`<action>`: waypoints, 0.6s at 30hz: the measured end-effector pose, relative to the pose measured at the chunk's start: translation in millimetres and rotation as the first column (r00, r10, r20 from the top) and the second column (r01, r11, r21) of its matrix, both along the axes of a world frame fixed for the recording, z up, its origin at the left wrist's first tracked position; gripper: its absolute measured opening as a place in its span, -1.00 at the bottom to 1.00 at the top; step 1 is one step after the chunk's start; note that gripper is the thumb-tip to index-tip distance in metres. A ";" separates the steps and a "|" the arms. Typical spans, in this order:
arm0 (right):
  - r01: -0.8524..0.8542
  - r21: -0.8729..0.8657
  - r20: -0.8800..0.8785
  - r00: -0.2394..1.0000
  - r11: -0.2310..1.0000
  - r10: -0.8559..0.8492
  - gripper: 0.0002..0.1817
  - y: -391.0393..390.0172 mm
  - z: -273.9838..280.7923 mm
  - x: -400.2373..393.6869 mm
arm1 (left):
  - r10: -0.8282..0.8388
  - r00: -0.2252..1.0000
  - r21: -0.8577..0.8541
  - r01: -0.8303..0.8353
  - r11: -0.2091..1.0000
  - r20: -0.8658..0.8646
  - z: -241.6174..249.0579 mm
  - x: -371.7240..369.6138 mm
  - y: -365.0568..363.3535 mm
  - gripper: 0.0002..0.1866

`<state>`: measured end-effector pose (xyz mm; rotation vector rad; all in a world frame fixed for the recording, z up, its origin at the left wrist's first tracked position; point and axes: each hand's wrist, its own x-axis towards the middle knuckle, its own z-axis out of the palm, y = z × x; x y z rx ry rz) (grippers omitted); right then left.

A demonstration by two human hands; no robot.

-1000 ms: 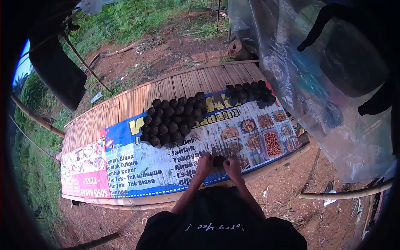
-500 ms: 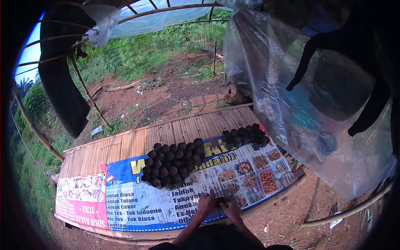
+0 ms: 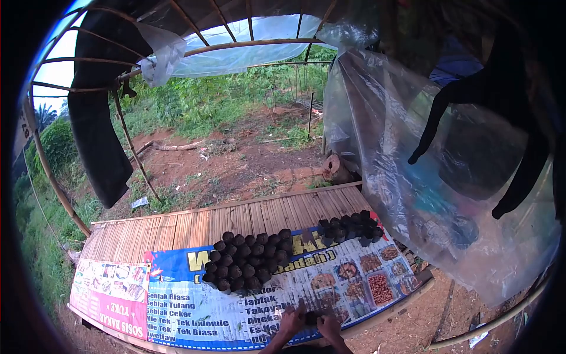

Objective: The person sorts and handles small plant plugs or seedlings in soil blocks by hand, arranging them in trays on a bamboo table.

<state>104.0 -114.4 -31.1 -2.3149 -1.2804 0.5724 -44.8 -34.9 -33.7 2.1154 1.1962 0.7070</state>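
- Small dark soil-filled bag (image 3: 311, 318): we hold it at the near edge of the printed banner (image 3: 194, 307), pinched between our left hand (image 3: 292, 321) and right hand (image 3: 329, 324), both closed on it.
- Handling, we judge: light, soft-walled, easily spilled; grip the sides low, upright.
- Filled bags (image 3: 250, 262): clustered farther back on the bamboo table (image 3: 177, 227).

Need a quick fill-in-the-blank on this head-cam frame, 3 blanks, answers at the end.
1. Both hands, left hand and right hand, press on one small dark ____ between them.
2. The printed banner lies on a platform made of ____ slats.
3. The bigger cluster of dark pots stands to the ____ of the smaller cluster in this view.

Missing words: pot; bamboo; left
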 end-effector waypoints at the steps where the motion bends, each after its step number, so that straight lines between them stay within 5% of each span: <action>1: -0.016 -0.022 -0.004 1.000 1.000 0.016 -0.66 -1.3 -1.8 -0.7 | -0.008 1.000 -0.004 0.008 1.000 0.015 -0.8 -2.2 -2.8 -0.43; 6: -0.028 0.050 0.007 1.000 0.998 0.028 -0.68 3.4 3.6 -0.3 | 0.002 0.998 -0.040 0.001 0.999 0.068 -3.8 -2.3 1.3 -0.48; 8: -0.030 0.008 -0.001 1.000 1.000 0.030 -0.70 3.7 -14.9 2.4 | 0.012 1.000 -0.107 -0.011 0.994 0.004 -11.3 -2.0 0.0 -0.72; 14: -0.057 0.152 0.012 0.998 0.987 0.056 -0.71 0.1 -17.7 8.7 | 0.024 0.998 -0.185 -0.012 0.983 0.061 18.7 0.0 -2.2 -0.77; 18: -0.043 0.097 -0.057 0.997 0.994 0.048 -0.73 7.2 -2.1 10.8 | 0.044 0.998 -0.218 -0.034 0.975 0.041 21.2 5.5 2.2 -0.80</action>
